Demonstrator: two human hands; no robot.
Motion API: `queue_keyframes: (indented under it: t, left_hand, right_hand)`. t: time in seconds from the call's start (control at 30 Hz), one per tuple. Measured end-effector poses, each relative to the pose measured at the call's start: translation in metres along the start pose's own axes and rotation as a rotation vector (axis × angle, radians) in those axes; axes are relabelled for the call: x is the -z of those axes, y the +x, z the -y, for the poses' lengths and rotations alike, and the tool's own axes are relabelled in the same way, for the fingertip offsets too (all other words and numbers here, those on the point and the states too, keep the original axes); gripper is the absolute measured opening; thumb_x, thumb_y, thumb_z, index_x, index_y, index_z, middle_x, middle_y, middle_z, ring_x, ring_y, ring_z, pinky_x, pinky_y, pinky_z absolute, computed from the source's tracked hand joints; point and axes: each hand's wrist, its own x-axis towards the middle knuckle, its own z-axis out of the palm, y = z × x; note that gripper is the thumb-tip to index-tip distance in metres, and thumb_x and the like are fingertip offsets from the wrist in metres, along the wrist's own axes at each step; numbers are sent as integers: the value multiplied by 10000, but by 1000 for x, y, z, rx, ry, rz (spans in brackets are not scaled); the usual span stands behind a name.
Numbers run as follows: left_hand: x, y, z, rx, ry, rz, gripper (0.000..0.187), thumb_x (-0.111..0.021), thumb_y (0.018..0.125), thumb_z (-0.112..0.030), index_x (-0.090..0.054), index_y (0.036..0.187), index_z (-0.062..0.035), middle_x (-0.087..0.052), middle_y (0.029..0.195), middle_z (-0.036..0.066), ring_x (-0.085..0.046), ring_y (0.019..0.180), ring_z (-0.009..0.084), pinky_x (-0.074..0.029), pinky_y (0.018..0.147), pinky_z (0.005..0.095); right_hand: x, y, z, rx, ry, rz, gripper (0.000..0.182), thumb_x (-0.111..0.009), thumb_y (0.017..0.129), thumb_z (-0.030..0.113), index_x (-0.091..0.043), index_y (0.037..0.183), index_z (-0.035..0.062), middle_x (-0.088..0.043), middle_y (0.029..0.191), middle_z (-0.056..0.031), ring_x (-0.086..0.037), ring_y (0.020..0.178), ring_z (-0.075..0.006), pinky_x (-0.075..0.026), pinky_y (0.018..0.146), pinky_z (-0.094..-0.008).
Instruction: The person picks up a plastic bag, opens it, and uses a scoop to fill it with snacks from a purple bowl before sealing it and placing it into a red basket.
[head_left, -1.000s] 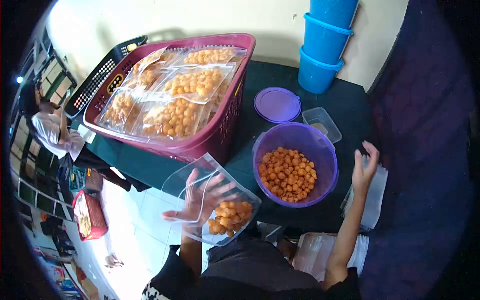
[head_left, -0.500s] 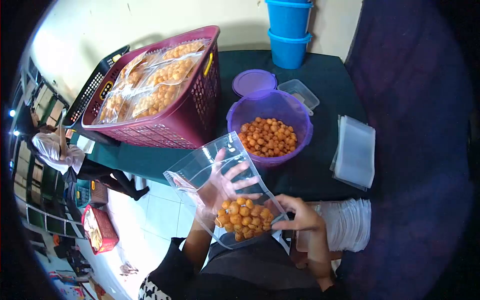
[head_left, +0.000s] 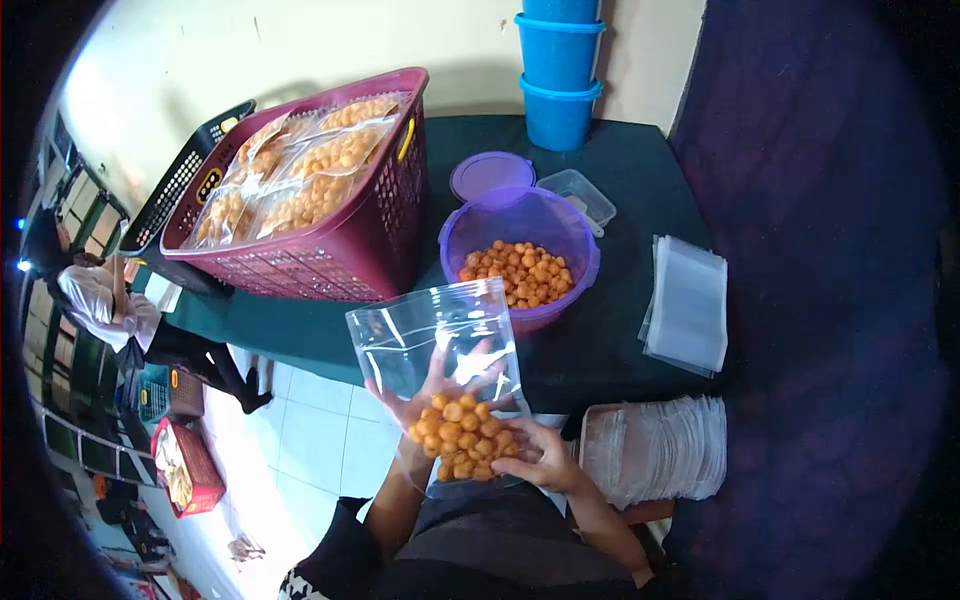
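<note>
A clear zip bag [head_left: 432, 335] with round orange-brown snacks [head_left: 463, 437] at its bottom is held upright before my body. Behind the bag, seen through the plastic, my left hand [head_left: 436, 385] supports it with fingers spread. My right hand [head_left: 541, 457] grips the bag's lower right side, thumb in front, beside the snacks. Just beyond the bag stands a purple tub [head_left: 590, 255] partly filled with the same snacks.
A maroon basket [head_left: 395, 215] of filled bags stands left, beside a black basket [head_left: 150, 215]. A purple lid [head_left: 490, 176], small clear container [head_left: 580, 195], blue buckets [head_left: 558, 115] and flat bags [head_left: 690, 305] lie beyond. Stacked bags [head_left: 665, 450] are at right. A person [head_left: 110, 300] stands far left.
The bag has turned more upright and shifted slightly left. My right hand has moved left and closed on the bag's side. The view has shifted a little.
</note>
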Motion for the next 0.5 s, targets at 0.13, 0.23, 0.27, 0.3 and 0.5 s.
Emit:
queue_keyframes:
  t: [0.13, 0.23, 0.27, 0.3, 0.5]
  left_hand:
    - [-8, 3, -15, 76, 12, -30, 1031, -342, 527, -827, -189, 1308, -172, -193, 1305, 235, -245, 1173, 419, -216, 919, 589]
    - [-4, 3, -32, 123, 25, -55, 1035, -346, 528, -825, -186, 1309, -165, -209, 1298, 236, -257, 1166, 418, -227, 915, 588]
    - [0, 3, -38, 146, 77, -78, 1034, -351, 532, -821, -194, 1306, -152, -228, 1290, 238, -294, 1142, 418, -243, 909, 584]
    - [5, 4, -44, 169, 128, -100, 1034, -356, 537, -816, -201, 1303, -139, -247, 1282, 240, -331, 1117, 418, -258, 903, 579]
    - [44, 8, -62, 177, -47, -11, 989, -298, 594, -796, -246, 1281, -87, -332, 1255, 213, -335, 1119, 433, -235, 916, 574]
  right_hand:
    - [-8, 8, -8, 82, 54, 7, 503, -641, 721, 78, -379, 1143, -6, -490, 1061, -113, -490, 998, -174, -413, 854, -294]
    - [-12, 19, 3, -47, 1, 47, 507, -650, 708, 62, -379, 1124, -41, -484, 1043, -119, -495, 975, -175, -416, 842, -295]
    - [-12, 23, 2, -63, -53, 68, 512, -652, 716, 99, -379, 1126, -39, -481, 1047, -131, -500, 965, -187, -414, 841, -291]
    - [-12, 28, 3, -58, -58, 63, 512, -652, 716, 99, -379, 1126, -39, -481, 1047, -131, -500, 965, -187, -414, 841, -291]
    - [40, 45, 65, -80, -709, 289, 378, -569, 789, 240, -494, 1052, -22, -585, 946, -146, -570, 874, -189, -459, 730, -278]
